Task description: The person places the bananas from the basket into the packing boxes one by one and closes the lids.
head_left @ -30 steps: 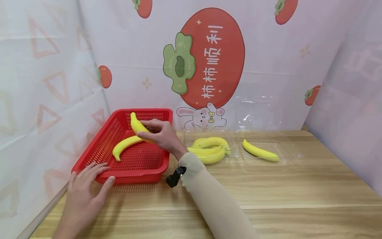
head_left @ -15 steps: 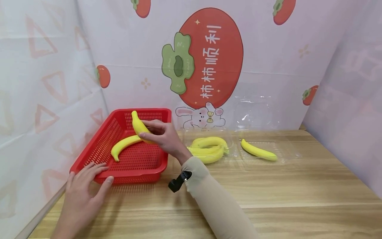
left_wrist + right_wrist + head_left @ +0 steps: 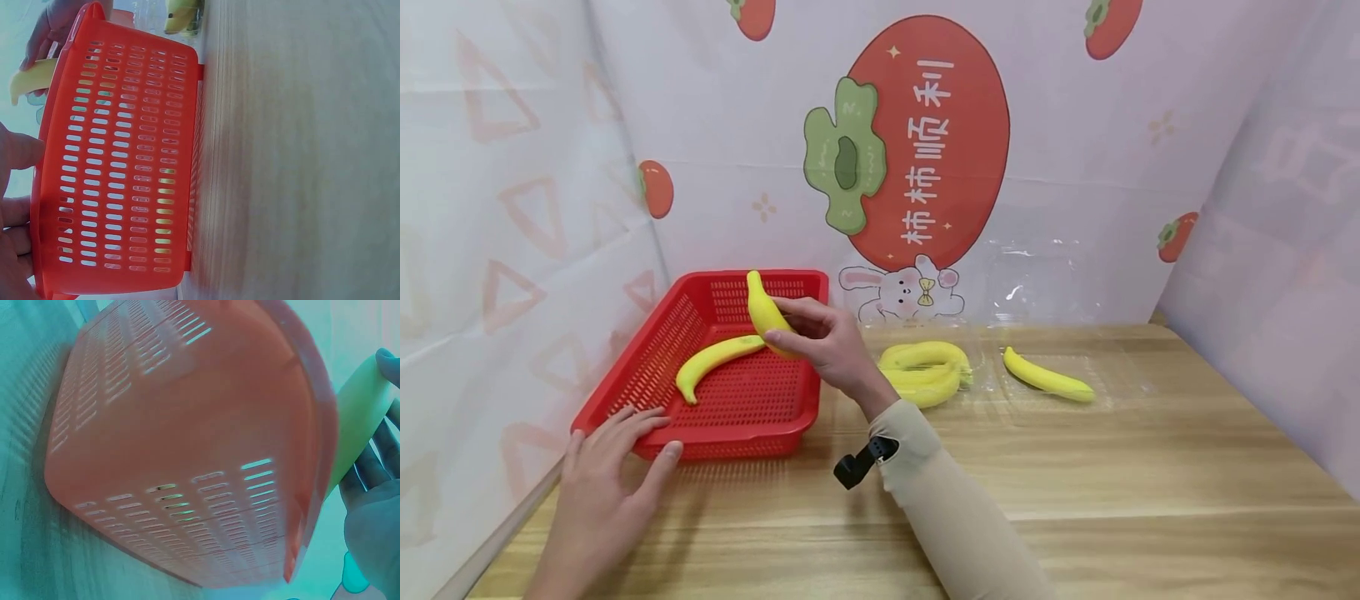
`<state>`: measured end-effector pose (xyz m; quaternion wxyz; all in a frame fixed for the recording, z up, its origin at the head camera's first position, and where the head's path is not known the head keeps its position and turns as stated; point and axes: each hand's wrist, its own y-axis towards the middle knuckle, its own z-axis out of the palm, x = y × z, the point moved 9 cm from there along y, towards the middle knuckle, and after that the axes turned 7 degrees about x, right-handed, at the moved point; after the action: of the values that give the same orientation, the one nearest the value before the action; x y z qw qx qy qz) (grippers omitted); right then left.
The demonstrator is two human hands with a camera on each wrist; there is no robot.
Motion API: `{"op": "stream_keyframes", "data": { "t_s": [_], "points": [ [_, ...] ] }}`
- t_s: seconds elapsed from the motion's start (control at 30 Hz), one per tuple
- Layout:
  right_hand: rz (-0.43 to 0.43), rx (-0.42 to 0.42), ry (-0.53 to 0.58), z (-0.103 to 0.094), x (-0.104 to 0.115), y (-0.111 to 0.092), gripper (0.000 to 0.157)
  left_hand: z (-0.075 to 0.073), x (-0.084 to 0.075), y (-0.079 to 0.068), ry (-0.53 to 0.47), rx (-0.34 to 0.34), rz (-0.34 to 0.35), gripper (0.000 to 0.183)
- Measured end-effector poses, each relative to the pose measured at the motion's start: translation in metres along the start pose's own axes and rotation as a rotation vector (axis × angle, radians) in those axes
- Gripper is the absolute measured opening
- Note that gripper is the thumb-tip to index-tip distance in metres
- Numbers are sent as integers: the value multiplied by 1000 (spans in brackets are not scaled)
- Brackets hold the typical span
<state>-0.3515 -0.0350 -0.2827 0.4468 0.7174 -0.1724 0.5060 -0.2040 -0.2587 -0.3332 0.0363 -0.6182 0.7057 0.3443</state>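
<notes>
My right hand point(image 3: 835, 346) pinches a yellow banana point(image 3: 765, 312) between thumb and fingers, above the right side of a red slotted basket point(image 3: 730, 435). In the right wrist view this banana point(image 3: 359, 419) slants past the basket's rim, partly hidden behind it. Another banana point(image 3: 711, 364) lies inside the basket toward its left, one end close behind the held one. My left hand point(image 3: 606, 479) rests on the basket's front left rim with fingers loosely extended. The left wrist view shows its thumb point(image 3: 24, 151) touching the rim.
Right of the basket, several bananas point(image 3: 925, 387) lie in a clear plastic container. Beside it, an open clear container point(image 3: 1112, 387) holds a single banana point(image 3: 1048, 379); its transparent lid point(image 3: 1037, 287) stands up at the back. Printed cloth walls point(image 3: 1075, 125) border the wooden table point(image 3: 1112, 500).
My right hand has shifted a little to the right with the banana, which has also risen slightly. My left hand stays at the basket's rim. The view has drifted slightly.
</notes>
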Motion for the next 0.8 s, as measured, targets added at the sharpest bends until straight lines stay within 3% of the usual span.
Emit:
{"op": "stream_keyframes", "data": {
  "t_s": [0.33,0.8],
  "points": [
    [-8,-25,39,-8,18,-4,44,-2,-1,0,0,6,1,46],
    [-16,-81,-31,-31,34,-10,43,-2,-1,0,3,1,1,45]
  ]
}}
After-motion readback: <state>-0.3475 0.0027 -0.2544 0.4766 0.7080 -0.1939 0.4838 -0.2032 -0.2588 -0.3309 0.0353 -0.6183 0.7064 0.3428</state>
